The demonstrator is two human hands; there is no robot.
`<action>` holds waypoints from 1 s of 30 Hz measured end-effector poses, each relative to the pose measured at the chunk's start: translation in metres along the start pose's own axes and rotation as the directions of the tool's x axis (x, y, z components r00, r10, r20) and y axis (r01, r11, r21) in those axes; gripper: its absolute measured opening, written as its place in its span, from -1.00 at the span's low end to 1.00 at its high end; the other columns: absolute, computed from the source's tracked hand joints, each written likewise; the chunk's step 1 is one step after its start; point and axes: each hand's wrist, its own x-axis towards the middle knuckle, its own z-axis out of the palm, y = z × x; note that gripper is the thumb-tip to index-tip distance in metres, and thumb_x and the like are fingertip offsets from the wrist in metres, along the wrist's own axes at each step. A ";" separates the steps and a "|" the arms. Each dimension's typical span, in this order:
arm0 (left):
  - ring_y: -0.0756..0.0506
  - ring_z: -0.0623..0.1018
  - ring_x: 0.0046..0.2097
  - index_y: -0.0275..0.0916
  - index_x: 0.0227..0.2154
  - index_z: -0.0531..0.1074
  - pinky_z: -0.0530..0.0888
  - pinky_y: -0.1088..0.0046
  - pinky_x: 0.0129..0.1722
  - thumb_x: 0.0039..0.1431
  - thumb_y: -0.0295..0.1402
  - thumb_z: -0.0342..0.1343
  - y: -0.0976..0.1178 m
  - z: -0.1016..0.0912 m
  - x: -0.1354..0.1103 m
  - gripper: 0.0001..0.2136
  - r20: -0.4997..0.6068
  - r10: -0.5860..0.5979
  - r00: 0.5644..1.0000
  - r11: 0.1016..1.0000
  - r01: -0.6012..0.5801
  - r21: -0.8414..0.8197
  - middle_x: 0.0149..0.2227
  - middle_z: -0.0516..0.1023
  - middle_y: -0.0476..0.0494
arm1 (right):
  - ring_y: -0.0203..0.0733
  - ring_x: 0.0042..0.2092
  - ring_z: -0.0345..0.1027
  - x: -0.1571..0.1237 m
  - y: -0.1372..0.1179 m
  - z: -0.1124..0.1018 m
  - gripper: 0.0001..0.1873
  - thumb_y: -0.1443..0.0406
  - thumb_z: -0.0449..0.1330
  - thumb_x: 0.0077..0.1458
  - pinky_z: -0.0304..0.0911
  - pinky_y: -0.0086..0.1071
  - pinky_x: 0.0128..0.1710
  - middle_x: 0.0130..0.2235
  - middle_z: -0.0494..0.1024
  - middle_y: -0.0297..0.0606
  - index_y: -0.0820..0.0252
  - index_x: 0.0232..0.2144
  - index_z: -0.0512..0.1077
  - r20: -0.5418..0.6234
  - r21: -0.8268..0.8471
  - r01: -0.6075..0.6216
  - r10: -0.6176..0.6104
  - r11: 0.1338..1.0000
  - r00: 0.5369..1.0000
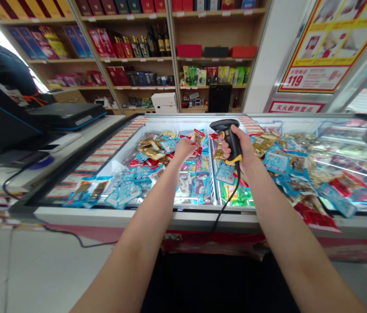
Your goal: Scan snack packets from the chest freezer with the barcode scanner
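My right hand [238,145] is wrapped round the handle of a black and yellow barcode scanner [232,141], its head pointing left. The scanner's cable [225,204] hangs down over the front of the freezer chest. To the left, my left hand [186,150] is closed on a red snack packet [199,138] held above the goods. Under both hands lie many blue, gold and red packets, among them a blue packet [225,173] below the scanner and gold packets [150,153] on the left.
The chest's front rim [111,214] runs across in front of me, with a white wire divider [213,182] inside. Two blue packets [88,191] lie at the left corner. A checkout counter with a black device [67,114] stands left. Shelves [131,59] of boxes and bottles line the back.
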 end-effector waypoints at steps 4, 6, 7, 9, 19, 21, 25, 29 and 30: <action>-0.14 0.63 -0.37 -0.26 -0.39 0.49 0.53 0.38 -0.28 0.03 -0.38 0.13 0.012 -0.014 -0.011 -0.91 -0.093 0.055 0.994 0.997 -0.051 0.049 -0.48 0.59 -0.15 | -0.33 -0.68 0.22 0.005 0.001 -0.006 -0.57 -0.07 0.13 0.24 0.19 -0.52 -0.75 -0.64 0.40 -0.34 0.18 -0.36 0.37 -0.082 0.013 0.013 -0.012 1.000 0.997; -0.18 0.63 -0.27 -0.25 -0.39 0.49 0.51 0.34 -0.19 0.05 -0.33 0.11 0.016 -0.026 -0.014 -0.88 -0.231 0.091 0.969 0.989 -0.061 0.134 -0.42 0.61 -0.18 | -0.33 -0.68 0.22 0.006 0.001 -0.007 -0.58 -0.05 0.10 0.26 0.20 -0.51 -0.75 -0.65 0.39 -0.34 0.18 -0.37 0.36 -0.130 0.019 0.013 -0.010 1.000 0.991; -0.20 0.62 -0.22 -0.24 -0.39 0.49 0.50 0.31 -0.15 0.06 -0.31 0.10 0.016 -0.033 -0.015 -0.87 -0.303 0.100 0.948 0.985 -0.050 0.167 -0.38 0.61 -0.20 | -0.32 -0.68 0.22 0.006 0.001 -0.007 -0.58 -0.05 0.09 0.27 0.20 -0.50 -0.75 -0.65 0.39 -0.34 0.17 -0.38 0.35 -0.147 0.023 0.011 -0.008 1.000 0.989; -0.23 0.60 -0.12 -0.22 -0.36 0.49 0.47 0.27 -0.07 0.09 -0.30 0.08 0.015 -0.048 -0.017 -0.86 -0.421 0.092 0.902 0.981 -0.010 0.194 -0.30 0.61 -0.21 | -0.33 -0.69 0.21 0.005 -0.001 -0.006 -0.58 -0.04 0.09 0.27 0.19 -0.51 -0.75 -0.66 0.38 -0.34 0.17 -0.39 0.34 -0.174 0.034 0.018 -0.012 0.999 0.985; -0.36 0.31 0.26 -0.18 0.00 0.38 0.22 0.02 0.25 0.02 -0.40 0.17 0.011 -0.060 -0.026 -0.58 -0.710 0.129 0.692 0.966 0.073 0.247 0.15 0.41 -0.34 | -0.34 -0.69 0.21 0.004 -0.004 -0.015 -0.57 -0.09 0.18 0.18 0.17 -0.49 -0.74 -0.65 0.35 -0.40 0.15 -0.38 0.34 -0.230 0.014 0.141 -0.134 0.990 0.964; -0.35 0.32 0.25 -0.17 -0.02 0.40 0.20 0.03 0.27 0.04 -0.39 0.16 0.012 -0.052 -0.027 -0.62 -0.650 0.177 0.739 0.952 0.038 0.303 0.13 0.43 -0.31 | -0.34 -0.69 0.21 0.005 -0.003 -0.016 -0.56 -0.10 0.19 0.17 0.16 -0.48 -0.74 -0.64 0.35 -0.40 0.15 -0.35 0.37 -0.226 0.007 0.140 -0.135 0.990 0.965; -0.34 0.40 0.19 -0.18 -0.06 0.46 0.22 0.06 0.25 0.11 -0.38 0.13 0.013 -0.039 -0.027 -0.69 -0.542 0.252 0.802 0.928 -0.042 0.370 0.06 0.49 -0.31 | -0.33 -0.69 0.21 0.005 -0.004 -0.017 -0.58 -0.08 0.18 0.17 0.16 -0.47 -0.74 -0.64 0.35 -0.40 0.15 -0.33 0.38 -0.246 0.020 0.141 -0.132 0.990 0.960; -0.27 0.50 0.09 -0.20 -0.10 0.51 0.34 0.18 0.16 0.20 -0.35 0.06 0.020 -0.014 -0.031 -0.76 -0.315 0.322 0.893 0.901 -0.188 0.391 -0.02 0.56 -0.28 | -0.32 -0.68 0.22 0.006 -0.006 -0.019 -0.63 -0.03 0.14 0.22 0.18 -0.47 -0.74 -0.64 0.35 -0.39 0.15 -0.34 0.36 -0.269 0.053 0.149 -0.129 0.987 0.954; -0.26 0.52 0.06 -0.20 -0.12 0.52 0.36 0.20 0.13 0.22 -0.33 0.05 0.024 -0.005 -0.033 -0.77 -0.242 0.322 0.915 0.896 -0.212 0.390 -0.04 0.57 -0.27 | -0.32 -0.68 0.22 0.007 -0.006 -0.020 -0.63 -0.03 0.14 0.22 0.18 -0.46 -0.74 -0.65 0.35 -0.39 0.15 -0.34 0.36 -0.278 0.048 0.153 -0.134 0.987 0.951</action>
